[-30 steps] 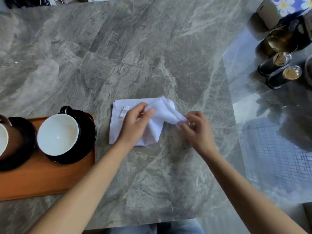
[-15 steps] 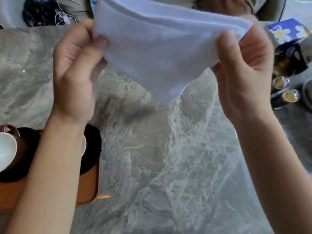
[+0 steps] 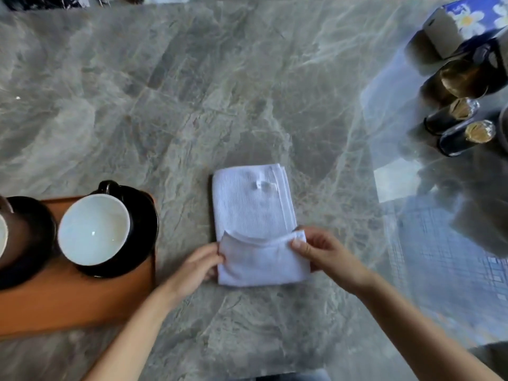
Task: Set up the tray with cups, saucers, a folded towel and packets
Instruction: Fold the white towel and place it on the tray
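Note:
A white towel (image 3: 251,210) lies on the grey marble table as a narrow strip, its near end turned up over itself. My left hand (image 3: 196,266) pinches the fold's left edge. My right hand (image 3: 323,253) pinches its right corner between thumb and fingers. To the left, an orange-brown tray (image 3: 68,303) carries a black cup with a white inside (image 3: 93,233) on a black saucer (image 3: 143,229). A second cup on its black saucer (image 3: 30,232) is cut off by the left edge. No packets are in sight.
At the far right stand a blue flowered box (image 3: 467,17), a gold-lidded jar (image 3: 461,78) and two small dark bottles (image 3: 464,136). A glossy reflective patch covers the table's right side. The near table edge runs below my forearms.
The towel was held up in the air between both hands; now it lies flat on the table as a strip, and both hands have come down to its near end, which is turned over.

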Demonstrator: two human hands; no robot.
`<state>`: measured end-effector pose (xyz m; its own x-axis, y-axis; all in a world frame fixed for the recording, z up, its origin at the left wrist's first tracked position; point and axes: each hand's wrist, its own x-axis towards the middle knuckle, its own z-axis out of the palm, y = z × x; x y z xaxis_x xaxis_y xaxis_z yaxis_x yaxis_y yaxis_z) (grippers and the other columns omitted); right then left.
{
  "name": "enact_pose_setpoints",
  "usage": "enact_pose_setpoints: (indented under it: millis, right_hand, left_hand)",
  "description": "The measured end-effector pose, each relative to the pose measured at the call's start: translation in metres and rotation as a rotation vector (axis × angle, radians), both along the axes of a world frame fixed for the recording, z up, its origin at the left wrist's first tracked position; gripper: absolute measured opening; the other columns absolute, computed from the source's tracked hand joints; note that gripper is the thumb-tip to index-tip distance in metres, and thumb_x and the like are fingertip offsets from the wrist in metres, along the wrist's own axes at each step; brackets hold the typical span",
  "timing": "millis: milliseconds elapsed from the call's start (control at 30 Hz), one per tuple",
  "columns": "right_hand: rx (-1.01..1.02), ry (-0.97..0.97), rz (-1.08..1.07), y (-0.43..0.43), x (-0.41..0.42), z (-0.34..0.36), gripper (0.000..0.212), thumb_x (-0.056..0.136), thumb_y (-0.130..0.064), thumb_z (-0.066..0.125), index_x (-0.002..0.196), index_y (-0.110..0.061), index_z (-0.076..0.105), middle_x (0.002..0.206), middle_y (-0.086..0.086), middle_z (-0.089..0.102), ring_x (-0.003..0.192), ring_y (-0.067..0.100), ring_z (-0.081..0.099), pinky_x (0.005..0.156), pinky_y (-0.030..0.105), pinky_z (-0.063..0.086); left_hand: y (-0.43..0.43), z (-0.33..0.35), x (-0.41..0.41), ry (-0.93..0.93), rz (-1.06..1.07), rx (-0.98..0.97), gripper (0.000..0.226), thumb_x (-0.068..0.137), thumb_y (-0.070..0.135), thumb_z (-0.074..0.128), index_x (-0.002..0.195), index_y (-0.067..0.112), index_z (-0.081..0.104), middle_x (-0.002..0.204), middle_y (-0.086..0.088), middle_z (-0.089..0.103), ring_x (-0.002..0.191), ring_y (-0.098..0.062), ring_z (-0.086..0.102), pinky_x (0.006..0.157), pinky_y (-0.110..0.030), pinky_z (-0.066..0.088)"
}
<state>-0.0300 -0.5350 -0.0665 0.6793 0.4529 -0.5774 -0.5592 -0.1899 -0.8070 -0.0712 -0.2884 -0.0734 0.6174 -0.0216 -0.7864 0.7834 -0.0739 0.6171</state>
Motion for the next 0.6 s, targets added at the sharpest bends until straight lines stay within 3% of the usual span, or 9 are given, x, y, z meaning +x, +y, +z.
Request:
enact_pose_setpoints:
  millis: [133, 200, 233, 300, 367, 433, 533, 600]
  right_hand:
    - [-0.024, 0.047, -0.035, 0.000, -0.011, -0.005, 0.040, 0.088, -0.041, 0.056, 0.101, -0.004, 0.063, 0.091, 0.007, 0.061, 0.086, 0.022, 0.056, 0.071, 0.041, 0.043]
    - [-0.032, 0.002, -0.065, 0.006, -0.003, -0.002, 0.035, 0.091, -0.040, 0.054, 0.096, -0.008, 0.065, 0.086, 0.001, 0.063, 0.082, 0.017, 0.057, 0.070, 0.035, 0.042]
    - [-0.029, -0.041, -0.079, 0.011, 0.005, 0.001, 0.031, 0.093, -0.037, 0.052, 0.092, -0.009, 0.065, 0.082, -0.004, 0.063, 0.079, 0.011, 0.057, 0.068, 0.030, 0.043]
    - [-0.040, -0.129, -0.107, 0.023, 0.023, 0.005, 0.030, 0.097, -0.033, 0.049, 0.088, -0.008, 0.065, 0.080, -0.007, 0.064, 0.077, 0.005, 0.058, 0.069, 0.022, 0.044]
    - [-0.077, -0.211, -0.142, 0.033, 0.041, 0.007, 0.045, 0.094, -0.038, 0.049, 0.093, 0.006, 0.058, 0.083, 0.004, 0.057, 0.079, 0.015, 0.051, 0.071, 0.033, 0.039]
    - [-0.109, -0.270, -0.219, 0.041, 0.056, 0.003, 0.052, 0.093, -0.040, 0.049, 0.088, 0.012, 0.050, 0.079, 0.006, 0.045, 0.074, 0.018, 0.039, 0.066, 0.036, 0.029]
    - [-0.171, -0.325, -0.327, 0.050, 0.071, -0.007, 0.045, 0.094, -0.035, 0.052, 0.068, 0.000, 0.040, 0.069, 0.004, 0.031, 0.064, 0.016, 0.029, 0.055, 0.026, 0.022]
    - [-0.232, -0.357, -0.355, 0.053, 0.078, -0.013, 0.040, 0.093, -0.034, 0.053, 0.064, -0.013, 0.037, 0.061, -0.007, 0.028, 0.056, 0.006, 0.026, 0.050, 0.021, 0.020]
  left_hand:
    - [0.004, 0.009, -0.007, -0.002, 0.003, -0.064, 0.018, 0.082, 0.022, 0.059, 0.097, 0.031, 0.063, 0.091, 0.007, 0.071, 0.085, -0.013, 0.062, 0.083, -0.028, 0.047]
    - [0.004, 0.015, 0.000, -0.110, 0.006, -0.102, 0.008, 0.085, 0.022, 0.057, 0.090, 0.020, 0.063, 0.082, 0.007, 0.068, 0.077, -0.005, 0.062, 0.070, -0.017, 0.048]
    - [0.004, 0.017, 0.005, -0.183, -0.012, -0.074, 0.016, 0.085, 0.024, 0.054, 0.090, 0.010, 0.060, 0.080, -0.001, 0.061, 0.075, -0.008, 0.057, 0.065, -0.016, 0.046]
    - [0.003, 0.018, 0.018, -0.316, -0.001, 0.015, 0.025, 0.089, 0.020, 0.053, 0.093, -0.005, 0.050, 0.084, -0.009, 0.046, 0.080, -0.017, 0.043, 0.068, -0.028, 0.038]
    - [0.001, 0.015, 0.032, -0.401, 0.070, 0.092, 0.023, 0.093, 0.017, 0.050, 0.093, -0.006, 0.047, 0.085, -0.009, 0.045, 0.081, -0.019, 0.039, 0.069, -0.035, 0.032]
    - [-0.002, 0.012, 0.047, -0.454, 0.177, 0.133, 0.019, 0.093, 0.014, 0.051, 0.089, -0.004, 0.049, 0.083, -0.011, 0.047, 0.078, -0.019, 0.040, 0.064, -0.031, 0.031]
    - [-0.008, 0.002, 0.068, -0.507, 0.351, 0.212, 0.015, 0.090, 0.010, 0.054, 0.077, 0.005, 0.051, 0.074, -0.010, 0.046, 0.071, -0.016, 0.040, 0.060, -0.028, 0.030]
    - [-0.012, -0.008, 0.078, -0.509, 0.417, 0.264, 0.019, 0.088, 0.010, 0.055, 0.074, -0.001, 0.049, 0.071, -0.009, 0.041, 0.067, -0.016, 0.034, 0.056, -0.027, 0.026]
